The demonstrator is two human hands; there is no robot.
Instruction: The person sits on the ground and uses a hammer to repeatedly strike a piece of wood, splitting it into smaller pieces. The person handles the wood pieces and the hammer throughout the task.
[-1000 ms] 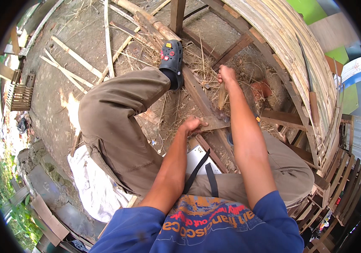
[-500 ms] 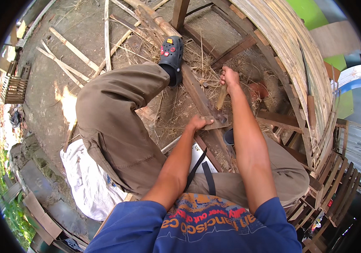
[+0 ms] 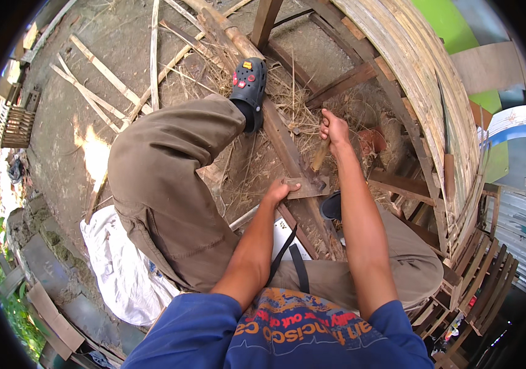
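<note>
My left hand point(image 3: 279, 190) pinches the left end of a short flat piece of wood point(image 3: 303, 187), thumb on top. The piece lies across a long wooden beam point(image 3: 284, 138) that slants away from me. In my right hand point(image 3: 335, 130) is a hammer by its wooden handle point(image 3: 320, 156), fingers wrapped round the far end. Its small dark head is down at the right part of the wood piece; whether it touches cannot be made out.
My left foot in a dark clog point(image 3: 249, 86) rests by the beam. Dry straw and shavings point(image 3: 290, 92) cover the ground beyond. Bamboo strips point(image 3: 106, 71) lie at the far left, near a bright flame point(image 3: 95, 154). A bamboo-slat structure point(image 3: 423, 80) curves along the right. White cloth point(image 3: 124, 264) lies left.
Both hands have shifted slightly toward me, along with the wood piece and the hammer. The camera view has also moved a little. Both grips are unchanged.
</note>
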